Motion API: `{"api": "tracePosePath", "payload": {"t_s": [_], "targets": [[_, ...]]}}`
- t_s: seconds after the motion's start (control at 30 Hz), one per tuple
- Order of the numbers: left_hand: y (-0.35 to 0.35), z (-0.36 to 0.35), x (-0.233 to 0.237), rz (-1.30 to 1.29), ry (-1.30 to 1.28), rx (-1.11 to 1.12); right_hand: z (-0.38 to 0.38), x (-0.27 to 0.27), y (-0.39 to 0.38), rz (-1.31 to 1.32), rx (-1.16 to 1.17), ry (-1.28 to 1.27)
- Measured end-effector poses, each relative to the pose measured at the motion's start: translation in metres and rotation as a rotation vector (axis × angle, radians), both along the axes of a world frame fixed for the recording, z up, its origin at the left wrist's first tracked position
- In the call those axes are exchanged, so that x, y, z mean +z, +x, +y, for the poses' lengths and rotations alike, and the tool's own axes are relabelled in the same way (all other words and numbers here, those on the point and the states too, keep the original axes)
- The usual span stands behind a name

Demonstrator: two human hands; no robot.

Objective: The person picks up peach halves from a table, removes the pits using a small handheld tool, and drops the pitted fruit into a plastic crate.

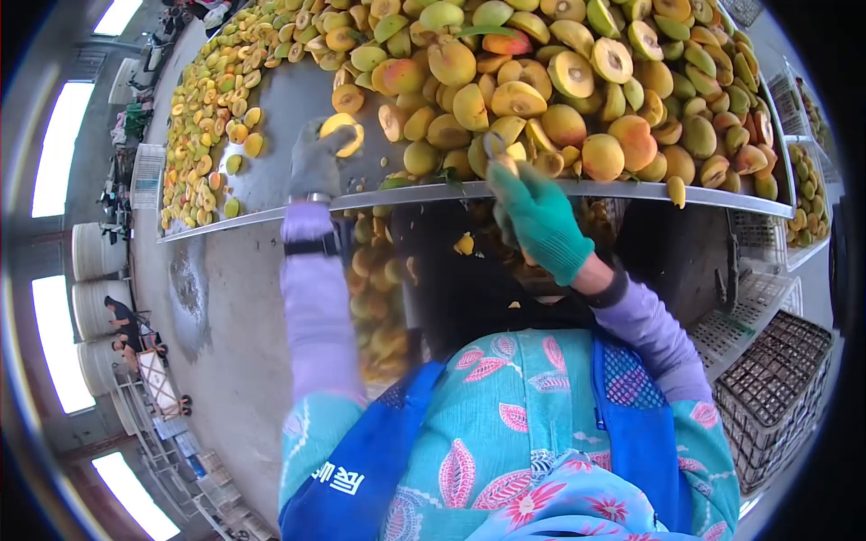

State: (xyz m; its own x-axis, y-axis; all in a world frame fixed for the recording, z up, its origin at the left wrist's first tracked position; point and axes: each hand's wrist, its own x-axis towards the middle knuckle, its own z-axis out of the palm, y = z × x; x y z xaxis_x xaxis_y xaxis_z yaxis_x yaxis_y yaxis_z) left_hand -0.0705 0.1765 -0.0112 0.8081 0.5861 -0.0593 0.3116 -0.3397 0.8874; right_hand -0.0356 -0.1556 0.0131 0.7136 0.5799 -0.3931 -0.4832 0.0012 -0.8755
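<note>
In the head view, the left arm reaches nearly straight up the frame, its forearm over the table's metal rim [424, 192], and the left hand [315, 167], in a grey glove, is above the bare metal just beyond that edge. Its fingers are closed on a cut half [357, 144] of yellow fruit, held at the fingertips (the glove is slightly blurred). The right arm comes in at a slant from the lower right, elbow out, and the right hand [539, 221], in a green glove, is bent toward the pile [564, 117] at the near rim. It is closed on a small tool [493, 144] whose metal loop points up and toward the fruit; whether it also grips a piece of fruit I cannot tell. The two hands are well apart, with loose halves and the pile's near edge between and beyond them. Open metal lies around the left hand and toward the scattered fruit [194, 135] at the left, while the pile crowds the right hand's far side. Below the rim, more fruit [374, 307] lies beside the left forearm, and crates [776, 388] stand off the right elbow.
</note>
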Motion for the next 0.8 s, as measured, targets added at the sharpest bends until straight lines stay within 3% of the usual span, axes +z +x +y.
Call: {"api": "tracePosePath", "payload": {"t_s": [0.07, 0.1, 0.17, 0.23, 0.27, 0.37, 0.4, 0.5, 0.53, 0.63, 0.73, 0.8], "targets": [[-0.027, -0.051, 0.003, -0.181, 0.199, -0.132, 0.02, 0.003, -0.001, 0.012, 0.039, 0.025], [-0.033, -0.086, 0.01, -0.209, 0.044, -0.097, 0.031, 0.003, -0.001, 0.056, 0.055, 0.084], [-0.027, -0.156, 0.027, -0.279, -0.267, -0.032, 0.055, -0.023, 0.003, -0.299, -0.081, -0.016], [-0.027, -0.186, 0.028, -0.41, -0.546, -0.075, 0.046, -0.014, 0.005, -0.312, -0.153, 0.05], [-0.029, -0.193, 0.027, -0.471, -0.684, -0.092, 0.034, -0.013, 0.002, -0.333, -0.092, 0.027], [-0.03, -0.197, 0.015, -0.462, -0.52, -0.14, -0.008, -0.008, -0.026, -0.516, 0.036, -0.158], [-0.029, -0.203, 0.009, -0.516, -0.712, -0.112, -0.012, -0.013, -0.032, -0.501, 0.069, -0.179], [-0.023, -0.212, -0.01, -0.445, -0.831, -0.035, -0.014, -0.02, -0.033, -0.444, 0.12, -0.214], [-0.017, -0.218, -0.01, -0.505, -0.68, -0.009, -0.014, -0.021, -0.032, -0.423, 0.135, -0.216], [-0.02, -0.232, 0.009, -0.501, -0.673, -0.006, -0.011, -0.027, -0.033, -0.453, 0.07, -0.233], [-0.024, -0.223, 0.008, -0.47, -0.589, -0.19, -0.013, -0.027, -0.034, -0.433, 0.064, -0.242], [-0.022, -0.223, 0.009, -0.488, -0.838, -0.081, -0.013, -0.03, -0.037, -0.405, 0.02, -0.182]]}}
